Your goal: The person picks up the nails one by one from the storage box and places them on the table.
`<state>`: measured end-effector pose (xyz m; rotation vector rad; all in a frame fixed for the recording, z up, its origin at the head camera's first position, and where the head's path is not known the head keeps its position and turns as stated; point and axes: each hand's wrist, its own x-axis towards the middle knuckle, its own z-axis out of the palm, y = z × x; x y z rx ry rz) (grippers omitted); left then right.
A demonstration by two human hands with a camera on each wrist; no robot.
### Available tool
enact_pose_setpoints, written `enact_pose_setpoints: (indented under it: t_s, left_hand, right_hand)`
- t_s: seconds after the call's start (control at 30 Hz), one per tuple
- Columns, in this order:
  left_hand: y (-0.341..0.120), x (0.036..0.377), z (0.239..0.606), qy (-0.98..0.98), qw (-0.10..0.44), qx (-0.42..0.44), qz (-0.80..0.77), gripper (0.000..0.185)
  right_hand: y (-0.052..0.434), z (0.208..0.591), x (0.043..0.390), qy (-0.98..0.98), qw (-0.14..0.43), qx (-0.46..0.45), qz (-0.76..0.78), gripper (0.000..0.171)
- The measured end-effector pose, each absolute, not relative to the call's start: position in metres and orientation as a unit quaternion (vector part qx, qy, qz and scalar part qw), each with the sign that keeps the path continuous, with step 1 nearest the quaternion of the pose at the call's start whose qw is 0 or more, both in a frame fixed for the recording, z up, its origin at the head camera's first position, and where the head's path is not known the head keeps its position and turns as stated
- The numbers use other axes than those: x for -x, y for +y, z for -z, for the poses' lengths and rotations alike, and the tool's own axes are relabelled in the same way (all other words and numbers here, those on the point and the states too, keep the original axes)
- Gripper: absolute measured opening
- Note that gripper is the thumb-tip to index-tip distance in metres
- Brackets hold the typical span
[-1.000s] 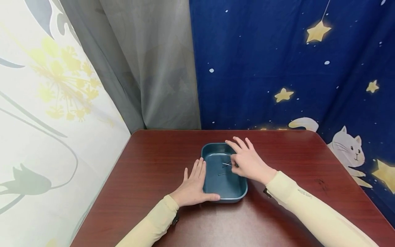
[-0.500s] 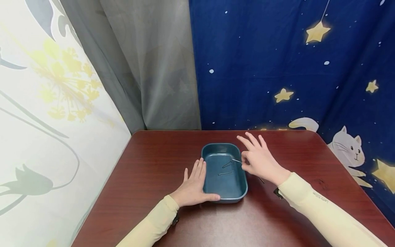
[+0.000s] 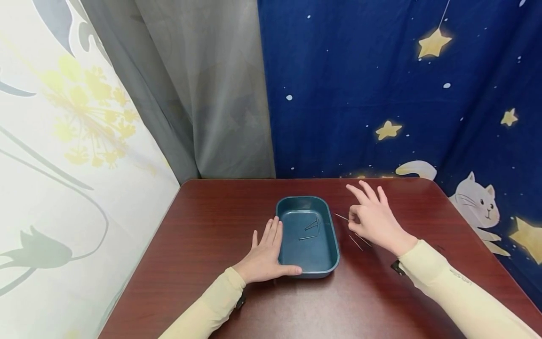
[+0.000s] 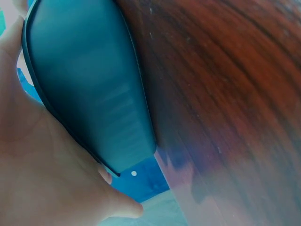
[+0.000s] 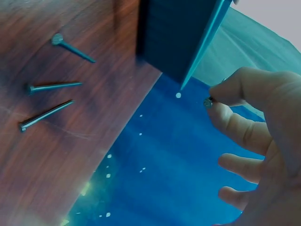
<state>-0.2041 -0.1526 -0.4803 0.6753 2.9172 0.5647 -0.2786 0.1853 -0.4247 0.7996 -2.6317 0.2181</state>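
A teal tray (image 3: pixel 303 198) sits on the dark red table (image 3: pixel 211 221) with a few nails (image 3: pixel 312 225) lying inside it. My left hand (image 3: pixel 264 252) lies flat on the table against the tray's left wall (image 4: pixel 89 84), fingers straight and thumb along its front edge. To the right of the tray my right hand (image 3: pixel 351 218) hovers above the table and pinches a thin nail (image 3: pixel 341 217) between thumb and forefinger, the other fingers spread. The right wrist view shows the pinched nail's head (image 5: pixel 207 102). Three loose nails (image 5: pixel 54 86) lie on the table below that hand.
The loose nails (image 3: pixel 357 242) lie just right of the tray. Curtains hang close behind the table: grey and floral at the left, dark blue with stars (image 3: pixel 433 44) and a cat (image 3: pixel 476 202) at the right. The table's back edge (image 3: pixel 296 179) meets them.
My right hand has lifted a nail from inside the tray and carried it rightward past the right rim, over the table. The left hand has stayed put.
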Motion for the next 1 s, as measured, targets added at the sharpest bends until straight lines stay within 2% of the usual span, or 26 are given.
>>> enact_pose_setpoints:
  t_s: [1.0]
  left_hand:
    - [-0.153,0.204,0.478,0.953,0.05,-0.221,-0.199,0.135]
  right_hand:
    - [0.241,0.456,0.273,-0.962,0.143,-0.216,-0.089,0.03]
